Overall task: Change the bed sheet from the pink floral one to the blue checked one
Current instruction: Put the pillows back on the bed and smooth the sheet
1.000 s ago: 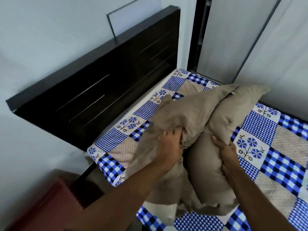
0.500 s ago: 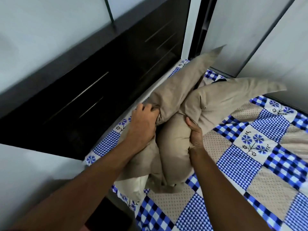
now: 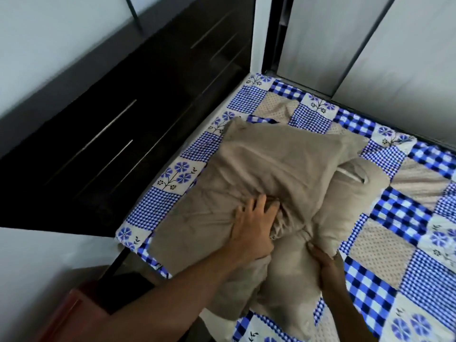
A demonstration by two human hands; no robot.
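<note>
Pillows belong by the headboard point(image 3: 148, 107), so our left hand point(image 3: 254, 233) presses the left pillow point(image 3: 271, 164) onto the blue checked sheet point(image 3: 365, 287), fingers spread. Our right hand point(image 3: 323, 262) grips the right pillow point(image 3: 345, 206).

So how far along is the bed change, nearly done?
Nearly. Done: the blue checked sheet lies spread up to the headboard; no pink one shows. In hand: the left hand presses one beige pillow, the right hand grips the other pillow. Left: laying them flat and smoothing the rumpled far corner.
</note>
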